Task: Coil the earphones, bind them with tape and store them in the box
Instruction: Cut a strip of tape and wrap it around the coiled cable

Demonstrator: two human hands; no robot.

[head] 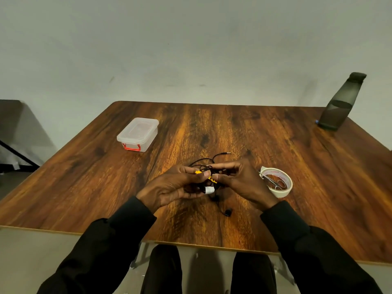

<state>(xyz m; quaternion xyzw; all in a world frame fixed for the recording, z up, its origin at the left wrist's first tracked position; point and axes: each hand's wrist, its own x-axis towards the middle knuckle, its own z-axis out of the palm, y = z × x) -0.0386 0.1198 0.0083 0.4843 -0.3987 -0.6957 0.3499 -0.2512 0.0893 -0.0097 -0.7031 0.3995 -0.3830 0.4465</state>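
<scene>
Most of the earphones (pixel 209 166) is hidden inside the fingers of the left hand (pixel 176 185) and right hand (pixel 239 179), so the coil's shape can't be told; the yellow bit (pixel 199 172) between the thumbs is too blurred to identify. White strip (pixel 209 189) under the left hand is half covered. Print inside the tape roll (pixel 284 193) is too small to read, and the table (pixel 233 128) runs off the right edge.

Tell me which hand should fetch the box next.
Left, probably. The box sits closed on the table's left side, nearer the left hand. The right hand, beside the tape roll, could hold the earphones alone.
</scene>
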